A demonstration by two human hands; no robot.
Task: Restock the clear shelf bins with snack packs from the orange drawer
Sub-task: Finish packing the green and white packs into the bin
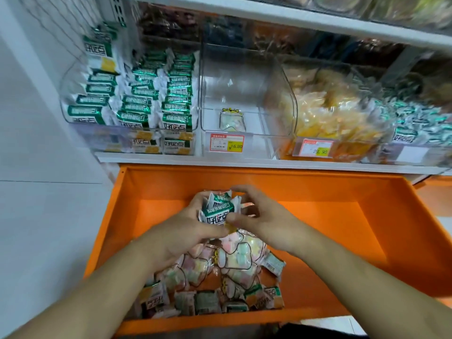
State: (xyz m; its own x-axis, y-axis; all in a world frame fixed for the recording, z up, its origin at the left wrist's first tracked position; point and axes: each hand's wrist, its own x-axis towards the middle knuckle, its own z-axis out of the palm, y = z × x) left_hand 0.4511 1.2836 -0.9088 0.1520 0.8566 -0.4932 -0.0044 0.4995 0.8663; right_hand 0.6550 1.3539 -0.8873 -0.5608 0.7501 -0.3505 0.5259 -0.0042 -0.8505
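The orange drawer [367, 216] stands pulled out below the shelf. Inside it lies a heap of snack packs [220, 277], pastel marshmallow bags on top and green-and-white packs along the front. My left hand [193, 228] grips a bunch of green-and-white packs [217, 209] above the heap. My right hand [259, 216] holds the same bunch from the right, thumb on its front. On the shelf above, the left clear bin [71, 111] is full of matching green-and-white packs. The middle clear bin [247, 77] holds one marshmallow bag [232, 121].
A third clear bin [342, 113] of yellow snacks stands to the right, and another with green-white packs [420, 123] at the far right. Price tags [227, 142] hang on the bin fronts. A white wall is on the left; an upper shelf edge [269, 15] overhangs.
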